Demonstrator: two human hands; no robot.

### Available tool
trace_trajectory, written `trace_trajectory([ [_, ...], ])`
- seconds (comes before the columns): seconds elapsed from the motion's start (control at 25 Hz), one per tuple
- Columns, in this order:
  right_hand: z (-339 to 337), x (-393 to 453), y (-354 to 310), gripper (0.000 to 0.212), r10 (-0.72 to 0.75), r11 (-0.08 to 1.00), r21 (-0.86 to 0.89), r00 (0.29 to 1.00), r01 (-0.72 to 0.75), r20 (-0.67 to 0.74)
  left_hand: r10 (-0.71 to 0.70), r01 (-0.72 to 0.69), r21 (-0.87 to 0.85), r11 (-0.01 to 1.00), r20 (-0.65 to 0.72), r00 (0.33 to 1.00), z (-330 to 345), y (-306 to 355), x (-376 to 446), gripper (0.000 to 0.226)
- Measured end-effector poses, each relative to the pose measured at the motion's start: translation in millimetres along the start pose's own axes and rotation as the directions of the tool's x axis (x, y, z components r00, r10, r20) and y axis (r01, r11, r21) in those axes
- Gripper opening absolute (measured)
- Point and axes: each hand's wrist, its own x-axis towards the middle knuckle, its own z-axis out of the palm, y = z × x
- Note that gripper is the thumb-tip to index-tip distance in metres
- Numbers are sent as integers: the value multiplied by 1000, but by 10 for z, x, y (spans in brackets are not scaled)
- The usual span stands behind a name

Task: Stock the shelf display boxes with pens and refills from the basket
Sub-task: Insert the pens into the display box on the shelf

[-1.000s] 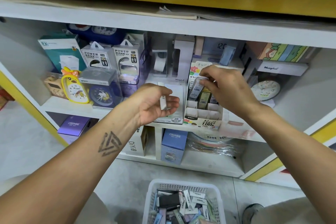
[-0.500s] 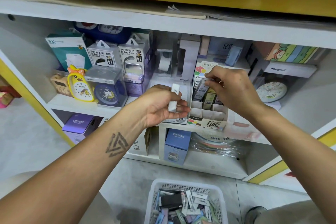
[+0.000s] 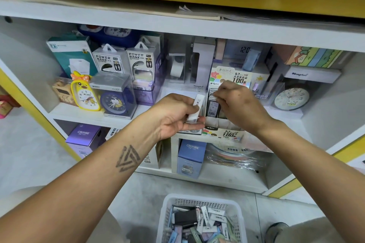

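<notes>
Right hand (image 3: 240,104) pinches a refill pack (image 3: 214,98) over the display box (image 3: 223,126) on the shelf, left hand (image 3: 175,116) grips a white pack (image 3: 195,107) beside it, basket (image 3: 199,201) below; best seated upright, square in its slot.

Below your hands sits a white plastic lattice basket (image 3: 201,203); left of your left hand (image 3: 173,118), the clock boxes (image 3: 113,92) are glossy clear plastic; the display box (image 3: 223,130) beneath your right hand (image 3: 239,104) is printed card.
</notes>
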Motion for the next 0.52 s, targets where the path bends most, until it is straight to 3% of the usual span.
trace_trajectory([
  [0.08, -34, 24, -27, 21, 59, 996, 64, 996, -55, -63, 12, -12, 9, 1000, 1, 1000, 6, -15, 13, 33],
  [0.12, -71, 37, -55, 22, 141, 970, 208, 988, -125, -61, 20, -21, 22, 1000, 10, 1000, 18, -19, 11, 29],
  [0.2, -132, 48, -127, 21, 291, 776, 555, 951, -300, 107, 49, -51, 94, 994, 23, 999, 51, -29, 2, 19],
  [0.24, -145, 52, -163, 20, 309, 671, 648, 930, -362, 200, 71, -73, 150, 986, 23, 997, 63, -33, -3, 18],
  [0.36, -167, 36, -183, 10, 343, 527, 738, 900, -421, 269, 122, -118, 193, 974, -8, 993, 38, 21, -21, 24],
  [0.44, -188, 20, -157, 8, 352, 536, 738, 903, -409, 245, 193, -182, 119, 976, -82, 978, -33, 110, -26, 23],
  [0.52, -175, 22, -179, 14, 289, 691, 635, 937, -347, 198, 314, -281, 196, 939, -160, 936, -110, 188, -21, 18],
])
